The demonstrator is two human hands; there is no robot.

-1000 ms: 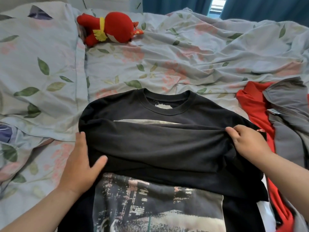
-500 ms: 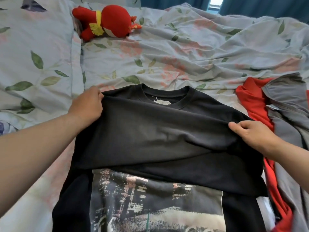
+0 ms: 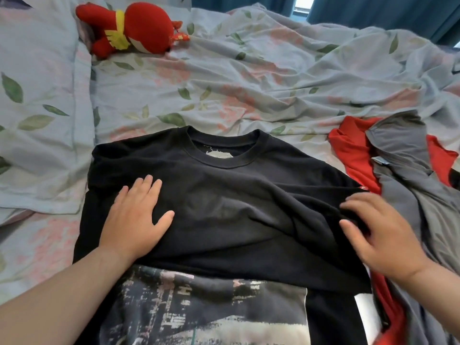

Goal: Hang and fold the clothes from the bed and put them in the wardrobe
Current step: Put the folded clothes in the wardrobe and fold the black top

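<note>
Head view: black T-shirt (image 3: 224, 195) spread on floral bedsheet (image 3: 249, 83) at near centre, collar at the far end, folded so a dark flap lies across the chest and a grey printed graphic (image 3: 204, 307) shows below the flap at the near edge. Left hand (image 3: 134, 217) laid flat on the shirt's left part, fingers straight and slightly spread, thumb out to the right, pressing the fabric, gripping nothing. Right hand (image 3: 378, 235) at the shirt's right edge, fingers loosely bent over bunched black cloth; whether pinching the fold or only resting on it, cannot tell. Red garment (image 3: 348, 150) just beside the shirt on the right, with a grey garment (image 3: 410, 183) lying partly over it and running down to the near right corner. Red plush toy (image 3: 134, 31) with yellow markings at far left, well apart from the shirt. Pillow (image 3: 37, 108) in matching leaf print along the left side. Blue curtains (image 3: 373, 11) at the far edge.
</note>
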